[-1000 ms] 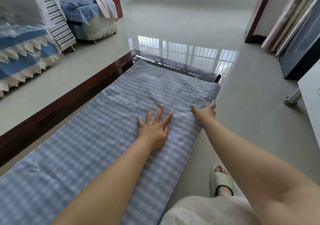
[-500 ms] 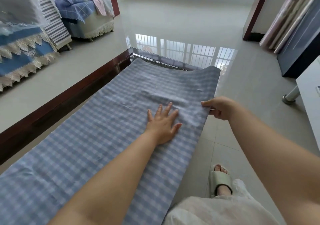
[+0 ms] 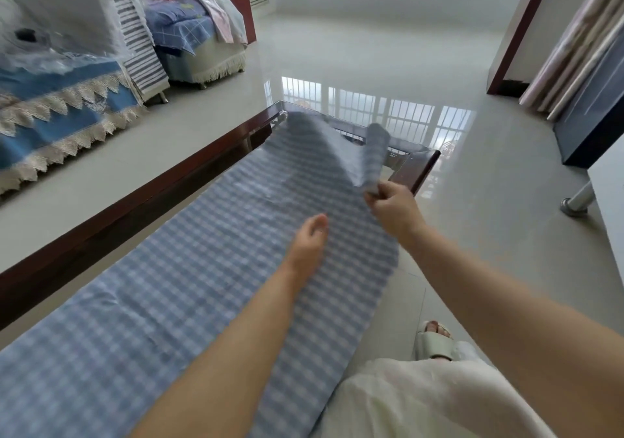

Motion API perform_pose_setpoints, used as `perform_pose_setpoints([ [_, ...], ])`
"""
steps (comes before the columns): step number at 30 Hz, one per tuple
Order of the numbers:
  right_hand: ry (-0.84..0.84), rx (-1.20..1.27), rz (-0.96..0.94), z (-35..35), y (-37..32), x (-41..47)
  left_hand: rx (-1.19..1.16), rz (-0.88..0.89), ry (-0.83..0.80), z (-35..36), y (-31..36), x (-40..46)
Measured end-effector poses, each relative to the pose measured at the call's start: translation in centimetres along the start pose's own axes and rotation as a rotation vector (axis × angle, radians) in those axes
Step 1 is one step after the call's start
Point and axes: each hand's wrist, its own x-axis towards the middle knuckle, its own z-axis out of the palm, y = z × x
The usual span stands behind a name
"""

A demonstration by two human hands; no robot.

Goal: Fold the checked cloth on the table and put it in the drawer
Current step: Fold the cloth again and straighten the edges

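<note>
The blue-and-white checked cloth (image 3: 209,268) lies spread along a long glass-topped table with a dark wood frame (image 3: 420,167). My right hand (image 3: 393,211) pinches the cloth's near right edge and holds it lifted, so the far right corner curls up and back over the cloth. My left hand (image 3: 309,245) sits on the cloth just left of the right hand, seen edge-on, with its fingers roughly straight. No drawer is in view.
Covered sofas (image 3: 67,110) with lace trim and stacked fabrics stand on the left across a strip of floor. A dark cabinet (image 3: 594,113) and curtains are at the right. A white table's leg (image 3: 577,201) stands on the floor at right. My slippered foot (image 3: 434,339) is near the table.
My right hand closed on the cloth's right edge and lifted it, pulling the far right corner off the table end. My left hand turned from lying flat to edge-on and slid toward me.
</note>
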Motion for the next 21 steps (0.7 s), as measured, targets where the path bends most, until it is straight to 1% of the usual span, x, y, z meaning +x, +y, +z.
perform_pose_setpoints([
  [1,-0.033,-0.112,-0.159,1.0,-0.6,-1.9,-0.165,-0.074,0.029,-1.8,0.4,-1.0],
  [2,-0.095,-0.176,-0.312,1.9,-1.2,-4.1,-0.280,-0.123,0.042,-3.8,0.5,-2.1],
  [3,-0.179,-0.210,-0.474,2.7,-2.0,-6.6,-0.386,-0.148,0.060,-6.3,0.2,-3.3],
  [5,-0.296,-0.242,-0.789,4.1,-3.3,-11.6,-0.602,-0.134,0.136,-10.9,-0.6,-6.3],
  [6,-0.339,-0.255,-0.887,4.8,-3.3,-13.7,-0.668,-0.110,0.228,-13.3,-1.5,-7.9],
  [7,-0.379,-0.288,-0.922,5.3,-3.2,-15.6,-0.723,-0.100,0.323,-15.3,-2.3,-9.7],
  [8,-0.438,-0.345,-0.907,5.9,-2.8,-17.2,-0.748,-0.123,0.426,-17.2,-3.2,-11.4],
  [9,-0.514,-0.431,-0.848,6.4,-2.4,-18.6,-0.755,-0.163,0.526,-18.8,-4.4,-13.0],
  [10,-0.574,-0.565,-0.783,7.0,-1.9,-19.8,-0.785,-0.222,0.618,-19.9,-5.2,-14.6],
  [11,-0.595,-0.718,-0.752,7.7,-1.5,-21.0,-0.817,-0.247,0.661,-20.5,-6.0,-16.0],
  [13,-0.564,-0.923,-0.746,8.7,-0.9,-22.7,-0.805,-0.280,0.654,-20.5,-6.4,-18.5],
  [14,-0.514,-0.960,-0.729,8.9,-0.8,-23.2,-0.720,-0.308,0.628,-19.8,-6.1,-19.4],
  [16,-0.413,-0.893,-0.681,9.1,-0.7,-23.8,-0.510,-0.329,0.592,-19.1,-6.0,-20.4],
  [18,-0.364,-0.841,-0.627,8.9,-1.3,-24.6,-0.372,-0.310,0.640,-18.4,-6.3,-21.3],
  [21,-0.418,-0.891,-0.519,8.4,-1.9,-25.3,-0.097,-0.283,0.688,-17.0,-6.9,-22.7],
])
